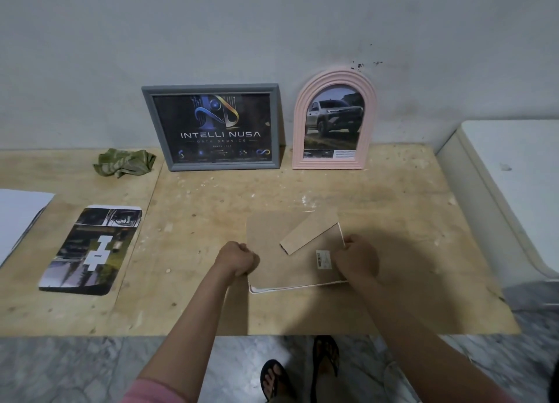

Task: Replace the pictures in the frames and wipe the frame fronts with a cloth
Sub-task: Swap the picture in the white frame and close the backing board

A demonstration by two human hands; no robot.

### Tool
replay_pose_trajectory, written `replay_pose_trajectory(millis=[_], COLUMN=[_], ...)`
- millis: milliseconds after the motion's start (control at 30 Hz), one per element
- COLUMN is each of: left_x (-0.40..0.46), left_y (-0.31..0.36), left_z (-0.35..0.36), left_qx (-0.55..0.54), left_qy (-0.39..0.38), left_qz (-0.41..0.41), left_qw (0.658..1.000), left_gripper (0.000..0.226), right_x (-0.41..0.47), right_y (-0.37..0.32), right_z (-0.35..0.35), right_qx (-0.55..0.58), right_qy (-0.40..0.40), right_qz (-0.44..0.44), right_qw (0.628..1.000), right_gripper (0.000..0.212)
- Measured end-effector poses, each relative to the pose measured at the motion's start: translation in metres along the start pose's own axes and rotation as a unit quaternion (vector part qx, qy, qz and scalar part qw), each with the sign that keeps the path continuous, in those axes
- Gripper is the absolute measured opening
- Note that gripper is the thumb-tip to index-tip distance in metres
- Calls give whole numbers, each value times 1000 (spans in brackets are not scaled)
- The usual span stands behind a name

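A white frame lies face down on the wooden table, its brown backboard up and a cardboard stand flap raised. My left hand grips the backboard's left edge with curled fingers. My right hand grips the right edge near a barcode sticker. A loose printed picture lies flat at the left. A crumpled green cloth sits at the back left. A grey frame with a dark logo print and a pink arched frame with a truck photo lean on the wall.
White paper sheets lie at the table's far left edge. A white appliance stands against the table's right side. The table's front edge is near my body, with my sandalled feet on the marble floor below.
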State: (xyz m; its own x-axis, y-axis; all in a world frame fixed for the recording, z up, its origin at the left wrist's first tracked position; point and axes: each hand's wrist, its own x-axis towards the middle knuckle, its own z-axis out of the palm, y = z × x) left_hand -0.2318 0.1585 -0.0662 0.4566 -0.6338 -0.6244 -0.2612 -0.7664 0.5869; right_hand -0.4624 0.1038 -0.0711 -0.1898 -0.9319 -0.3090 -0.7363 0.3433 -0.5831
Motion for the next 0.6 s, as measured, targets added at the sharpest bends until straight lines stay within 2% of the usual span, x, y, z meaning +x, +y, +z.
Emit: replay_pose_trajectory(millis=[100,167,467,600], left_x=[-8,-11,-17,-21], left_y=[11,16,19,16], left_z=[-3,-4,-7,-12], left_qx=[101,127,107,55], left_qy=[42,39,17,-6], left_qz=[21,24,28,19], left_qw=[994,991,994,998], left_gripper=[29,31,23,33], right_x=[-2,-3,5,9], right_y=[0,1,11,15], right_z=[2,2,-1,-4], right_qx=[-1,-1,37,84], right_qy=[2,0,-19,-34], right_qz=[-7,-7,5,22], right_qw=[1000,1000,999,996], right_gripper=[11,13,23,22])
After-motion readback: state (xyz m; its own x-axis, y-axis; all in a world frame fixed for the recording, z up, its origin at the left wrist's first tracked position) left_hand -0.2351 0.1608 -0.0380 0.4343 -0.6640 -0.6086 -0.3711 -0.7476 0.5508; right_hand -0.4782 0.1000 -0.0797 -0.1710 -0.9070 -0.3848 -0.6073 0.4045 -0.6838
